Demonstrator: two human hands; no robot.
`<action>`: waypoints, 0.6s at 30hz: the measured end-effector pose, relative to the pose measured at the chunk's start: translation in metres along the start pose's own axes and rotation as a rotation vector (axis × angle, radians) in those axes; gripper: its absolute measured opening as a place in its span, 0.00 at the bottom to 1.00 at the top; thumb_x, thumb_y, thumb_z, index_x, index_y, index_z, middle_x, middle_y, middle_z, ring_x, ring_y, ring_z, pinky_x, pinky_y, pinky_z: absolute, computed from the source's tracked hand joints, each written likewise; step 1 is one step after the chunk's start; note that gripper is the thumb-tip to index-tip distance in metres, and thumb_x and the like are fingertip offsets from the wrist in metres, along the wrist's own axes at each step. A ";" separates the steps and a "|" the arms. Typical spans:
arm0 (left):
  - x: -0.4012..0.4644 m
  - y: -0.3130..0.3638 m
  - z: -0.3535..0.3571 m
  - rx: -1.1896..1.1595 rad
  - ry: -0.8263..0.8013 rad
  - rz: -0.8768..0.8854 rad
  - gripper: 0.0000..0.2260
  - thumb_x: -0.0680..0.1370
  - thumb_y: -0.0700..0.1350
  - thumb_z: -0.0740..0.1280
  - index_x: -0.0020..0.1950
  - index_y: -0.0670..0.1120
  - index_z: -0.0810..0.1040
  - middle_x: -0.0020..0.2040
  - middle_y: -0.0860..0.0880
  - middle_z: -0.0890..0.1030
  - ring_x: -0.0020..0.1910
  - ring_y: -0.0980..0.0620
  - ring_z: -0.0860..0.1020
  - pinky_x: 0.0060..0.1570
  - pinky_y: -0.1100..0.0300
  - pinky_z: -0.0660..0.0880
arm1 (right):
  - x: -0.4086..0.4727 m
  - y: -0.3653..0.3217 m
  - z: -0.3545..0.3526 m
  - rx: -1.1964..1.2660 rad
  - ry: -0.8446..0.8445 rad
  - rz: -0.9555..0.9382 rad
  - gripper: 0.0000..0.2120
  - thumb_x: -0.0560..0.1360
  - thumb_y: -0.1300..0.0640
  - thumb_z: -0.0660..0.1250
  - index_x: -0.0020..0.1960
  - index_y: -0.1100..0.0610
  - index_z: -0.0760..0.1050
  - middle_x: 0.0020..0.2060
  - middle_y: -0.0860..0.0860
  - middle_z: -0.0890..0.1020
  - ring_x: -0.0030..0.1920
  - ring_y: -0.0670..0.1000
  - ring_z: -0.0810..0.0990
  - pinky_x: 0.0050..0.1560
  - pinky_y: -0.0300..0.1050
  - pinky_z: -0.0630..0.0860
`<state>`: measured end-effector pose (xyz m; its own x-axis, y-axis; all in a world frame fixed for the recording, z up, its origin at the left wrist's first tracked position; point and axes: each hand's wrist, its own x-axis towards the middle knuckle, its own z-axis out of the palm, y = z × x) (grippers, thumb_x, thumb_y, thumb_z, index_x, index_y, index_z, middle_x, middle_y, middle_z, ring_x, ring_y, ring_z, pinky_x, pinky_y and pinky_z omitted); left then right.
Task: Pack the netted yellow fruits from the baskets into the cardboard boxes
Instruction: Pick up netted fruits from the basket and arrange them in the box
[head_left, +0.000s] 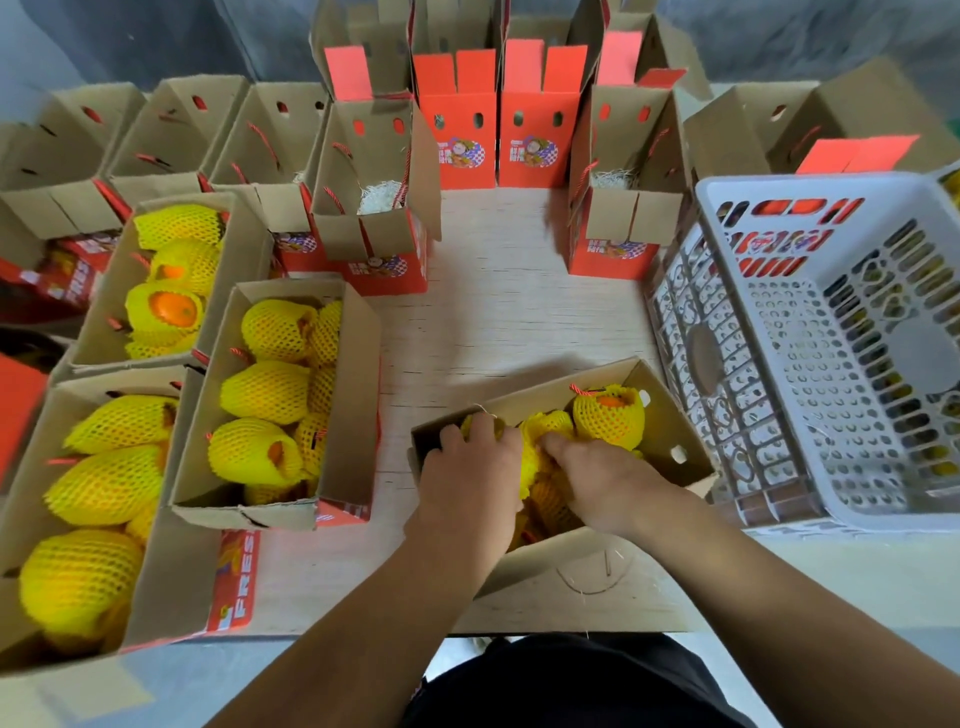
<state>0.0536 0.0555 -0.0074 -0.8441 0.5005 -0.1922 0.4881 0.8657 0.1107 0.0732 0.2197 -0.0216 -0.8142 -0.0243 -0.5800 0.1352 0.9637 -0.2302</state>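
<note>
While both of your hands are down inside the open cardboard box (670, 421) right in front of you, your left hand (470, 467) lies palm-down over a netted yellow fruit (480, 423) at the box's left end, fingers curled over it in a loose grip. Your right hand (597, 478) presses on the netted fruits in the middle of the box (545, 431), fingers spread and half buried in the foam, so I cannot tell whether it is gripping one or only pushing. One more netted fruit (608, 418) stands at the far right end of that box, orange showing through the top of its sleeve.

Just beside the box on your right sits a white plastic basket (810, 322) (nothing can be seen lying in it). To your left, three filled boxes (358, 384) hold more netted fruits (265, 392). Further back on the pale wooden table (509, 312), a row of upright red and brown cartons (457, 140) stands open, some with white shredded padding (376, 197) inside.
</note>
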 end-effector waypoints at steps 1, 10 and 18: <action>0.001 0.002 0.000 -0.047 -0.001 0.062 0.25 0.79 0.58 0.71 0.72 0.51 0.68 0.66 0.48 0.71 0.62 0.43 0.74 0.54 0.49 0.79 | -0.001 0.004 -0.001 0.046 -0.004 -0.032 0.24 0.78 0.62 0.62 0.73 0.48 0.66 0.56 0.58 0.81 0.57 0.61 0.80 0.47 0.48 0.73; 0.024 -0.011 0.020 -0.069 -0.386 0.290 0.22 0.82 0.59 0.64 0.74 0.53 0.70 0.70 0.49 0.72 0.68 0.42 0.70 0.66 0.46 0.71 | 0.005 0.023 0.004 0.319 -0.001 -0.050 0.21 0.83 0.55 0.61 0.75 0.45 0.70 0.67 0.51 0.79 0.65 0.53 0.77 0.66 0.44 0.73; 0.013 -0.017 0.027 0.182 -0.020 0.108 0.18 0.83 0.42 0.64 0.72 0.48 0.68 0.69 0.42 0.72 0.64 0.39 0.73 0.66 0.47 0.72 | 0.002 -0.006 -0.004 -0.059 0.070 0.125 0.19 0.81 0.50 0.65 0.70 0.51 0.66 0.65 0.54 0.73 0.64 0.60 0.77 0.53 0.54 0.76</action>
<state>0.0399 0.0471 -0.0381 -0.7809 0.5889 -0.2081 0.6093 0.7916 -0.0459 0.0686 0.2149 -0.0180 -0.8309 0.1139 -0.5446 0.2065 0.9720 -0.1118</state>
